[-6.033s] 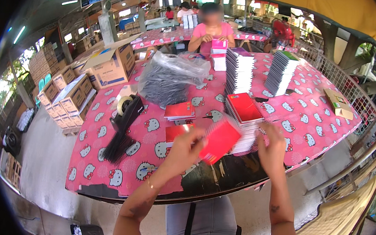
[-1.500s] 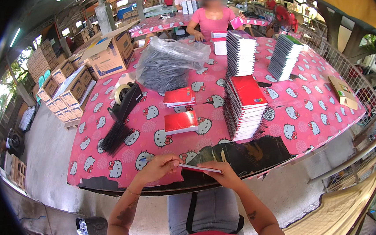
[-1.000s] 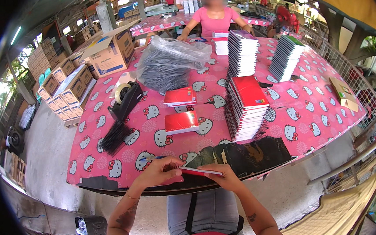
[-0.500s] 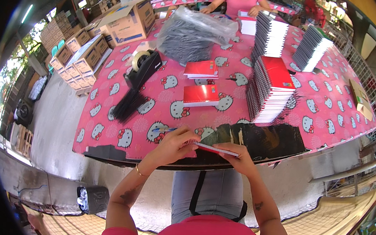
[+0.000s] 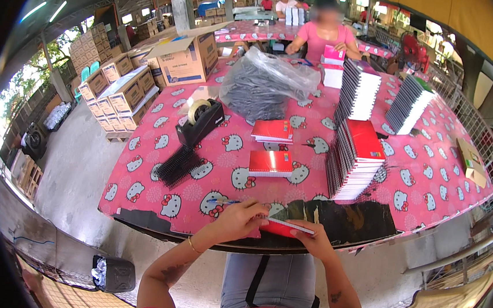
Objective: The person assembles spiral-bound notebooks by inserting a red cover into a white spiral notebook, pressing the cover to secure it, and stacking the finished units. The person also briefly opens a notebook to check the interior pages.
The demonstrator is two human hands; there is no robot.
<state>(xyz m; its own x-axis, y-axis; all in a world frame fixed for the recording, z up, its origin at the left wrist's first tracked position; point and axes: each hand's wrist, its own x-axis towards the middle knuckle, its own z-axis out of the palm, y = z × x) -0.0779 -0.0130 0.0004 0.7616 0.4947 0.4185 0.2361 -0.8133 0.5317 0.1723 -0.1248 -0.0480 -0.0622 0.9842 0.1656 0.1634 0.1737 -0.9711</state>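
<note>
A red-covered notebook (image 5: 278,228) is held at the table's front edge, its white page edges tilted up. My left hand (image 5: 240,219) is closed at its left end, fingers pinched at the edge; whether a binding coil is between them is too small to tell. My right hand (image 5: 315,240) grips the right end, thumb on top. A blue pen (image 5: 222,201) lies just beyond my left hand. Farther off are two small piles of red notebooks, a nearer pile (image 5: 270,163) and a farther pile (image 5: 272,130). Black binding coils (image 5: 180,166) lie to the left.
A tape dispenser (image 5: 201,121) stands at left, near a plastic bag of black coils (image 5: 257,91). Tall notebook stacks (image 5: 354,162) rise at right. A cardboard box (image 5: 187,59) sits at the far left. Across the table, a co-worker (image 5: 325,38) holds a pink-covered booklet (image 5: 333,54).
The view has tilted up, so the table sits lower in it. More red cover shows on my notebook, still in both hands. The co-worker now holds up a booklet.
</note>
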